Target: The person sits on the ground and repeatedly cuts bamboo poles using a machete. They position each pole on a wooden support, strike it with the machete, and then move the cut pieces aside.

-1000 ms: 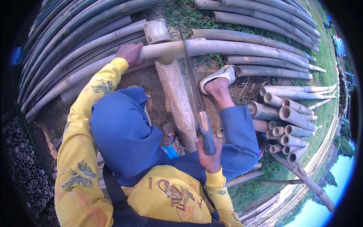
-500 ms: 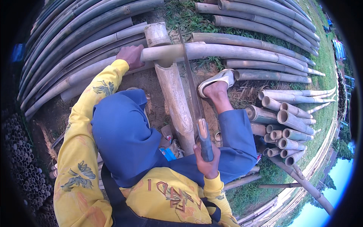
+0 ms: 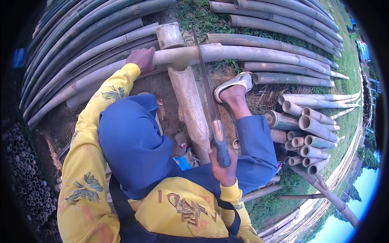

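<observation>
Compared with 0.5 s ago, the left hand point(image 3: 141, 60) keeps its place at the left end of the pole point(image 3: 245, 52), and the pole lies as before across the post point(image 3: 188, 101); the saw point(image 3: 210, 97) and the right hand point(image 3: 225, 167) now sit slightly farther from the body.

The left hand is curled, knuckles up, right beside the pole's left end; its fingers are hidden, so I cannot tell whether they grip it. The saw's blade crosses the pole just right of the post, its tip beyond the pole's far side. The right hand is wrapped around the dark handle point(image 3: 222, 152), thumb on its left.

At left, long bamboo point(image 3: 93, 34) lies in rows near the left hand. Bare soil point(image 3: 167, 111) fills the space between the left knee point(image 3: 133, 125) and the post. Right of the blade, a narrow gap leads to a pale shoe point(image 3: 244, 81); farther right lies cut bamboo point(image 3: 318, 127), heaped with open ends facing the person.
</observation>
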`<state>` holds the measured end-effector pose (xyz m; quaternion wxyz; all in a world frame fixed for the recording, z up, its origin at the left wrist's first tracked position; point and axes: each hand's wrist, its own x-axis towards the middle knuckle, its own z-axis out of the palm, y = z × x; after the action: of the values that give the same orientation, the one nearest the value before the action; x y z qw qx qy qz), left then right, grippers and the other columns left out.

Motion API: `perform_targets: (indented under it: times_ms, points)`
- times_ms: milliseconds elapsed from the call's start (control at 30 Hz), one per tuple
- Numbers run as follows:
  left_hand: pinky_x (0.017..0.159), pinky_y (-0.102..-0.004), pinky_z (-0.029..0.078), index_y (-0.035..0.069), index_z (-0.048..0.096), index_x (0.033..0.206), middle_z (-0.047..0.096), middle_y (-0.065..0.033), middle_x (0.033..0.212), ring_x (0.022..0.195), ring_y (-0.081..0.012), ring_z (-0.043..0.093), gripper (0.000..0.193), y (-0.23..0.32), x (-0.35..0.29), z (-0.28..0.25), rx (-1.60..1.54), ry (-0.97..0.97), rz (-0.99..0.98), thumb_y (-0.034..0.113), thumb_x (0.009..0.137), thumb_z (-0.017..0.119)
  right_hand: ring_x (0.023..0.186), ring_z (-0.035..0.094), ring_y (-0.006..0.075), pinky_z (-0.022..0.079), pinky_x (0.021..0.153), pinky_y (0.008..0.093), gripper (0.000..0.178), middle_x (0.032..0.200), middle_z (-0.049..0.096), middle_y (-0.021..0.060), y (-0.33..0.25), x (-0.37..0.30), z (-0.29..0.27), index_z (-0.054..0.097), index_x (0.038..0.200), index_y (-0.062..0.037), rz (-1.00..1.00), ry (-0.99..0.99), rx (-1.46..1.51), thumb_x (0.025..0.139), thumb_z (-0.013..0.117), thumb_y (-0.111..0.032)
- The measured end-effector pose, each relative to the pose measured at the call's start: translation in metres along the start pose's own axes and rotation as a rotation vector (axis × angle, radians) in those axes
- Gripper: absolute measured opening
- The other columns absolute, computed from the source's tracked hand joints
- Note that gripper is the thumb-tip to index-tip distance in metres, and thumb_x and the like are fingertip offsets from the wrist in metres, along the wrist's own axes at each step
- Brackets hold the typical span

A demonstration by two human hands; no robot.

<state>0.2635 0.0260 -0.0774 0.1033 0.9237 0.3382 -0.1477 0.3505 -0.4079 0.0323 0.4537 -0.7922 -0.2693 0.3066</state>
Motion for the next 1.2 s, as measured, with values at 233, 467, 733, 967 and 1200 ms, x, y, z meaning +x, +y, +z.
perform_targets:
  times_ms: [233, 467, 733, 967, 1200]
  points:
    - [0.088, -0.0501, 0.058, 0.003, 0.063, 0.113, 0.075, -0.0227, 0.103, 0.098, -0.0399, 0.073, 0.054, 0.012, 0.007, 0.001, -0.001, -0.025, -0.006, 0.041, 0.079, 0.08, 0.066, 0.052, 0.007, 0.044, 0.063, 0.0259, 0.016, 0.072, 0.059, 0.001, -0.007, 0.055, -0.008, 0.061, 0.083, 0.0, -0.023, -0.023, 0.043, 0.089, 0.076, 0.001]
    - [0.083, -0.049, 0.06, 0.006, 0.067, 0.11, 0.076, -0.0189, 0.098, 0.093, -0.0384, 0.075, 0.049, -0.004, 0.01, 0.005, -0.053, 0.007, 0.1, 0.038, 0.076, 0.081, 0.062, 0.05, 0.0079, 0.042, 0.057, 0.0281, 0.016, 0.067, 0.054, -0.0011, 0.024, 0.034, 0.012, 0.06, 0.084, -0.0027, -0.016, -0.062, 0.058, 0.096, 0.071, -0.003]
    - [0.088, -0.0458, 0.059, 0.004, 0.071, 0.11, 0.078, -0.017, 0.103, 0.098, -0.0355, 0.076, 0.055, -0.006, -0.001, 0.013, -0.112, 0.007, 0.044, 0.045, 0.076, 0.083, 0.057, 0.052, 0.0081, 0.041, 0.052, 0.0245, 0.014, 0.076, 0.058, 0.0018, -0.017, 0.074, 0.018, 0.056, 0.091, -0.0022, 0.048, -0.031, 0.139, 0.092, 0.069, 0.003]
    - [0.085, -0.0482, 0.059, 0.005, 0.068, 0.11, 0.077, -0.019, 0.102, 0.095, -0.0374, 0.075, 0.048, 0.002, 0.009, 0.007, -0.082, 0.035, 0.103, 0.035, 0.076, 0.082, 0.058, 0.049, 0.0064, 0.041, 0.055, 0.0244, 0.019, 0.068, 0.054, -0.0015, -0.008, 0.069, 0.012, 0.057, 0.082, -0.0045, 0.021, -0.017, 0.087, 0.094, 0.07, 0.002]
    - [0.086, -0.0496, 0.059, 0.005, 0.064, 0.112, 0.075, -0.0184, 0.101, 0.096, -0.0381, 0.074, 0.05, 0.001, 0.002, 0.007, -0.082, 0.017, 0.036, 0.037, 0.077, 0.08, 0.069, 0.055, 0.0093, 0.048, 0.067, 0.0295, 0.009, 0.073, 0.061, 0.0022, 0.008, 0.026, -0.01, 0.064, 0.088, 0.0016, 0.018, -0.037, 0.081, 0.087, 0.072, 0.005]
